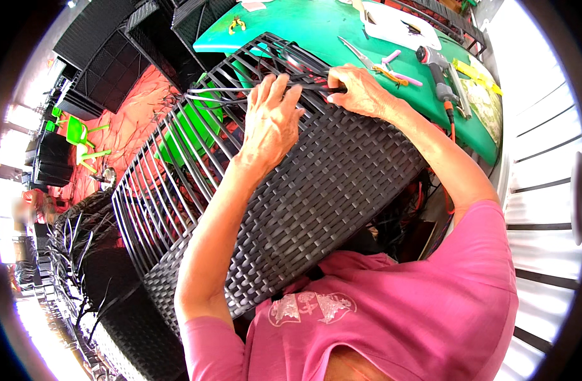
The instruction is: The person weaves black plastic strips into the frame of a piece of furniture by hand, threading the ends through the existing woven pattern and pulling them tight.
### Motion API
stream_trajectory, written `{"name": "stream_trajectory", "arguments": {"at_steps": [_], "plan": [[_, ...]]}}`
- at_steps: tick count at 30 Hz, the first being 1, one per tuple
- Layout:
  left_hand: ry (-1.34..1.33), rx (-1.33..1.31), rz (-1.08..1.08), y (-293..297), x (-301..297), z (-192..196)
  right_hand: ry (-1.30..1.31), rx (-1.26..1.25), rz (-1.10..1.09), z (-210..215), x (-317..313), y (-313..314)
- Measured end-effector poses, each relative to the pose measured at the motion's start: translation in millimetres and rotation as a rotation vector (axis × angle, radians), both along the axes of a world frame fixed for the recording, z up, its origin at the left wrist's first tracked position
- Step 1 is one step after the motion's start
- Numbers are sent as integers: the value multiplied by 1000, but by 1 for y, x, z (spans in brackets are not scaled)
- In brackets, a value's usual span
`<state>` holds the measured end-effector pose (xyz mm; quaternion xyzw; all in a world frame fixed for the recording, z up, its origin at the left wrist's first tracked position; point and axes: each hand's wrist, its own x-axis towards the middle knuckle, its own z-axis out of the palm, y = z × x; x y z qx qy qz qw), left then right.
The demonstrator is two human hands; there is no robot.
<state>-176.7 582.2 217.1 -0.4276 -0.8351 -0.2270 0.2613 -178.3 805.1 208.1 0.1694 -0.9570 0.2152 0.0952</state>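
A half-woven black wicker panel slants across in front of me, tight weave on its near part and bare parallel black strands on its far left part. My right hand pinches black flat weaving strips at the far edge of the weave, thumb and forefinger closed round them. My left hand lies over the bare strands just left of it, its fingers bent but apart. Loose strip ends stick out to the left past that hand. What lies beneath its fingertips is hidden.
A green table beyond holds scissors, a grey power tool with an orange cord, yellow pliers and a white tray. Green chairs stand on the reddish floor at left. Black wicker pieces are stacked behind.
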Motion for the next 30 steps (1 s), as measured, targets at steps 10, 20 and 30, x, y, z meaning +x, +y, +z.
{"name": "stream_trajectory", "arguments": {"at_steps": [10,20,30], "plan": [[-778,270,-27,-56,6,70,-176,-661,446,120,28,-51],[-792,231,36,-158,65,100,-162,-301,458,179,67,-56],[-807,200,-260,-101,85,62,-65,-143,422,138,101,-39]]}}
